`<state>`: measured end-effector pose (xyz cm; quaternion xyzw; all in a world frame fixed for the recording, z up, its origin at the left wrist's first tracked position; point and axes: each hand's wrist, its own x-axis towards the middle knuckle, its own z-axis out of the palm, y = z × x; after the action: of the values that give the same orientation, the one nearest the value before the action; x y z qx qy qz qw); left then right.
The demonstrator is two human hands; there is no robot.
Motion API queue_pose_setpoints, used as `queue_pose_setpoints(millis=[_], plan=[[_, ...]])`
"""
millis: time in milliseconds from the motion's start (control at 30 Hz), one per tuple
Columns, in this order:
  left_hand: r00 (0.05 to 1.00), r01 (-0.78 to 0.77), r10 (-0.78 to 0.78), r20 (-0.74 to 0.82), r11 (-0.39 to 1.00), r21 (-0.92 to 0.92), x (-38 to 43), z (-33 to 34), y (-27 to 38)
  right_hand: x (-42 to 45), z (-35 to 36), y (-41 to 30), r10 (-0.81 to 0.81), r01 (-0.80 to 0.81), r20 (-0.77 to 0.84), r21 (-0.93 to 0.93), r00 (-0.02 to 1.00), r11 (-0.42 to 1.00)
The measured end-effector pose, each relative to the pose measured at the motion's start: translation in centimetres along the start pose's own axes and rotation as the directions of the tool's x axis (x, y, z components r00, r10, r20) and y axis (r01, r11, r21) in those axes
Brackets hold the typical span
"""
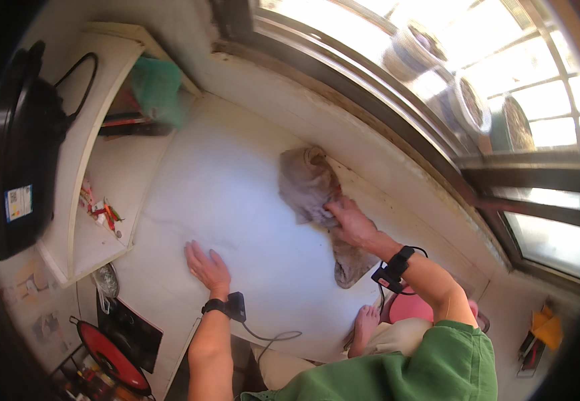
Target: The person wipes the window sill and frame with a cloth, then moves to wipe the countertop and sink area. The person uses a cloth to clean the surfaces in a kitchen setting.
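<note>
A crumpled grey-brown cloth (307,183) lies against the base of the window wall on the white surface (250,200). My right hand (352,220) grips this cloth near its lower end, with the thumb and fingers closed on it. More brown cloth (349,260) hangs or lies below that hand; whether it is the same piece, I cannot tell. To the left, my left hand (208,266) rests palm down on the white surface, fingers apart, holding nothing. Both wrists wear black straps with small devices and cables.
An open white shelf (104,190) at left holds a green bag (157,87) and red peppers (107,213). A black appliance (27,150) stands above it. At lower left are a red pan (112,356) and a black cooktop (132,326). My bare foot (364,323) is beside a pink object (410,306).
</note>
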<state>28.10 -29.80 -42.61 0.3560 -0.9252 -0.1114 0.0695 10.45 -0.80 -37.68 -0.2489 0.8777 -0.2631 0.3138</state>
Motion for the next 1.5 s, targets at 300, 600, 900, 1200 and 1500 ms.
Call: queue_pose_setpoints(millis=[300,600,900,1200,1500], plan=[[0.997,-0.07,0.07,-0.012,0.998,-0.009,0.5,-0.3,-0.2,-9.0,-3.4,2.0,0.198,-0.135,-0.337,0.202,0.92,0.97],[0.994,-0.096,0.098,-0.04,0.995,0.032,1.1,0.0,-0.2,-6.7,3.5,2.7,0.289,-0.426,-0.538,-0.147,0.792,0.893],[0.996,-0.078,0.078,-0.04,0.997,-0.002,2.2,0.7,-0.6,-13.4,7.9,-1.1,0.514,-0.545,-0.186,-0.215,0.837,0.81],[0.987,-0.015,0.071,0.141,0.93,-0.367,4.1,-1.8,-0.7,-12.0,8.9,2.6,0.341,-0.438,-0.317,-0.316,0.885,0.842],[0.742,-0.511,0.646,0.181,0.719,-0.471,-7.9,-5.0,-4.7,-10.9,7.8,3.6,0.278,-0.421,-0.377,-0.377,0.883,0.825]])
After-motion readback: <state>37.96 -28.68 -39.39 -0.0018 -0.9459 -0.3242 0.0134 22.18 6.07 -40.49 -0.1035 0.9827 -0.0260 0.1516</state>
